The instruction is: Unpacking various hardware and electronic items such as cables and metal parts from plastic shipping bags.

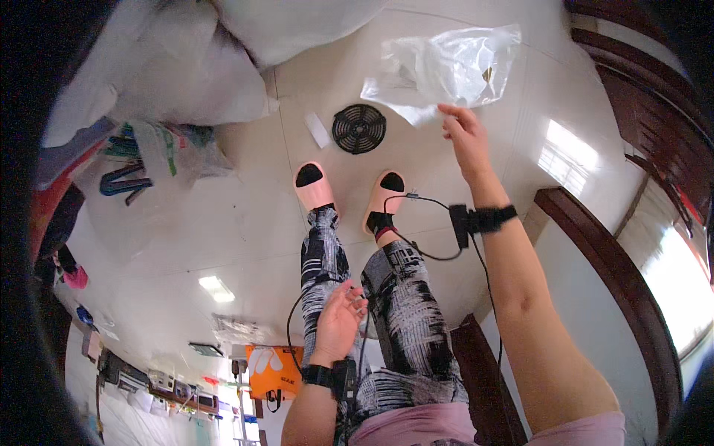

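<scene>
My right hand [466,131] reaches forward over the tiled floor, its fingertips at the near edge of a clear plastic bag [446,67]; whether they grip it cannot be told. A small gold-coloured spot shows on the bag. My left hand [339,320] hangs above my left thigh, fingers loosely curled, with nothing visible in it. Left of the bag a round black grille [359,129] lies flat on the floor, beside a small white rectangular piece [318,130]. Both wrists wear black straps with devices and cables.
Large white sacks [184,67] fill the upper left. Below them lie a plastic bag of goods [184,148] and a dark folded strip [125,181]. Dark wooden furniture [613,279] stands at the right. An orange bag [273,371] is behind my legs. Pink slippers [315,187] are on my feet.
</scene>
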The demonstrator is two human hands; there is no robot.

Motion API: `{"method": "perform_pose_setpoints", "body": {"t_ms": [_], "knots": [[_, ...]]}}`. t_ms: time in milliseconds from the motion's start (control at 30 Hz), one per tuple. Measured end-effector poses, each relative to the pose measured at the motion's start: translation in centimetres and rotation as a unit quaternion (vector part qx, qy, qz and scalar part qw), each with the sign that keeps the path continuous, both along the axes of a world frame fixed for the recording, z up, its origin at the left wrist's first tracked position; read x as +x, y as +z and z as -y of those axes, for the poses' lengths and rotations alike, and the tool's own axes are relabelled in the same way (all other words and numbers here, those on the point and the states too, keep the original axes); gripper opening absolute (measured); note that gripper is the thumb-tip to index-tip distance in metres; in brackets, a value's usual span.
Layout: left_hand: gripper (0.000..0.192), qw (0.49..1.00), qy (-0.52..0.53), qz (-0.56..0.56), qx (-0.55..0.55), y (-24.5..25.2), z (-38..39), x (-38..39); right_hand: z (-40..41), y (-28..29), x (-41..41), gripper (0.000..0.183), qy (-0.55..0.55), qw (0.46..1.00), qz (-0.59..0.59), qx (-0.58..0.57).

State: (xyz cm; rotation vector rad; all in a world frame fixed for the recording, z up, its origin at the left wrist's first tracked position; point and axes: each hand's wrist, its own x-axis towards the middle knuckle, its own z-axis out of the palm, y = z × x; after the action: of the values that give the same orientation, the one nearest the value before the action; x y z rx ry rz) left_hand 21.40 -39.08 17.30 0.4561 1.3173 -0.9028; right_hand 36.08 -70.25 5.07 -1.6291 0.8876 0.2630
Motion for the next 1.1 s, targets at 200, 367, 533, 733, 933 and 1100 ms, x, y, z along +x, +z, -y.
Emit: {"method": "perform_pose_setpoints", "body": {"t_ms": [200, 367, 533, 733, 933, 1100], "knots": [[0.025, 0.953, -0.198, 0.202, 0.111, 4.2, -0.8, 6.6, 1.2, 13.0, -2.4, 0.021, 0.039, 0.998, 0.051, -0.024], [0.020, 0.759, -0.408, 0.435, 0.260, 10.2, 1.7, 14.4, 0.6, 20.6, -5.2, 0.022, 0.037, 0.994, 0.090, 0.042], [0.017, 0.422, -0.526, 0.662, 0.327, 14.0, 4.6, 19.7, -2.0, 25.5, -6.5, 0.028, -0.004, 0.974, 0.156, 0.164], [0.023, 0.415, -0.685, 0.574, 0.170, 16.3, 6.6, 19.0, -4.6, 28.9, -7.0, 0.049, -0.051, 0.948, 0.205, 0.238], [0.055, 0.356, -0.737, 0.552, 0.158, 17.5, 6.7, 17.2, -4.8, 30.0, -7.9, 0.060, -0.083, 0.926, 0.216, 0.300], [0.074, 0.318, -0.661, 0.658, 0.167, 16.8, 7.1, 16.4, -5.1, 31.3, -8.1, 0.064, -0.147, 0.891, 0.219, 0.369]]}}
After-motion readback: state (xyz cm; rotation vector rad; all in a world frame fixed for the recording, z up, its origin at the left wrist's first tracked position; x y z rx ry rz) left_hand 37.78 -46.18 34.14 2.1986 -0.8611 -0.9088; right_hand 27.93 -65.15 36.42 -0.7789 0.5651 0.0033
